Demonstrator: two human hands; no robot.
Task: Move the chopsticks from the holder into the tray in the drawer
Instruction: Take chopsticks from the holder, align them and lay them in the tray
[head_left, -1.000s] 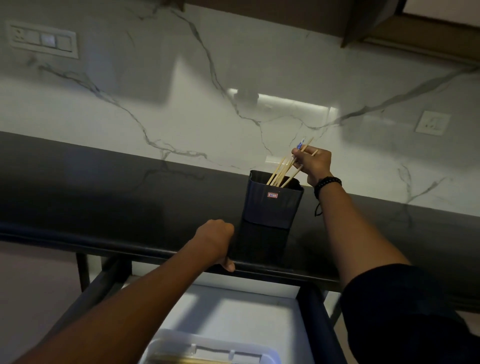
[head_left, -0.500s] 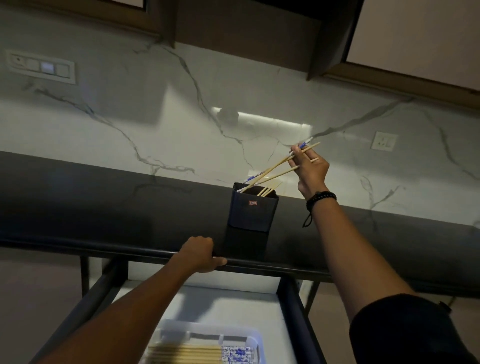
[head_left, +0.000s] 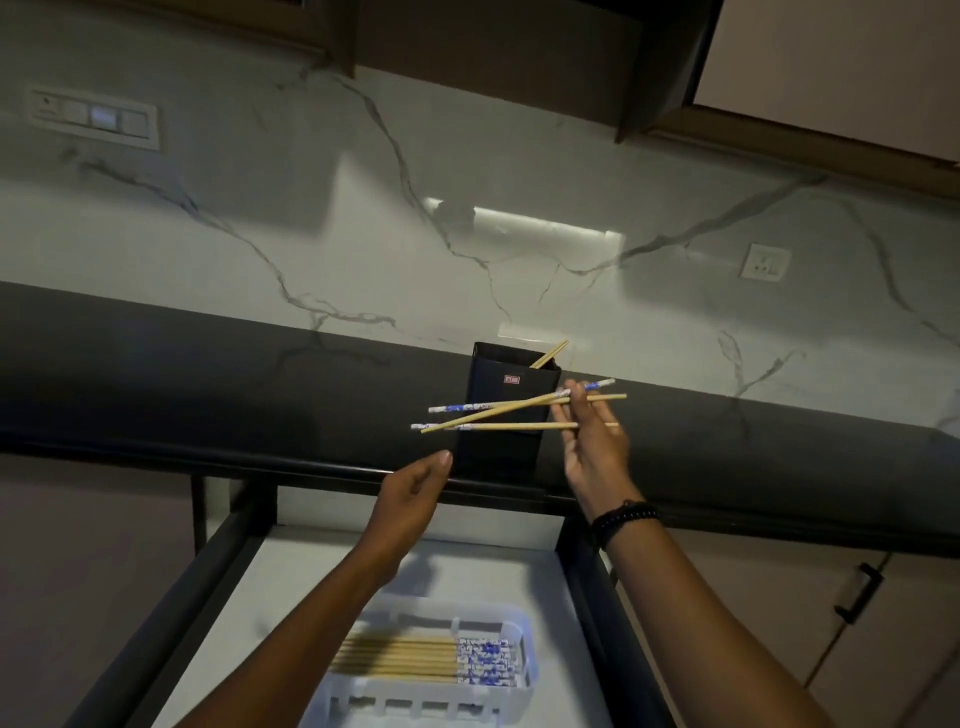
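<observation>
A dark square holder (head_left: 511, 371) stands on the black counter, with chopstick ends (head_left: 549, 354) sticking out at its right corner. My right hand (head_left: 589, 444) holds several bamboo chopsticks (head_left: 498, 413) with blue-and-white ends, fanned out sideways in front of the holder. My left hand (head_left: 413, 499) hovers open just below their free tips, touching nothing. In the open drawer a white plastic tray (head_left: 511, 696) holds several chopsticks (head_left: 405, 657) lying side by side.
The black counter edge (head_left: 208, 460) runs across above the drawer. Dark drawer sides (head_left: 597, 597) frame the white drawer floor (head_left: 291, 582). A marble backsplash carries a switch panel (head_left: 93, 118) and a socket (head_left: 764, 262). A cabinet handle (head_left: 860, 592) is at the right.
My right hand lifted the chopsticks out of the holder and brought them down in front of it. My left hand left the counter edge and opened under the chopstick tips.
</observation>
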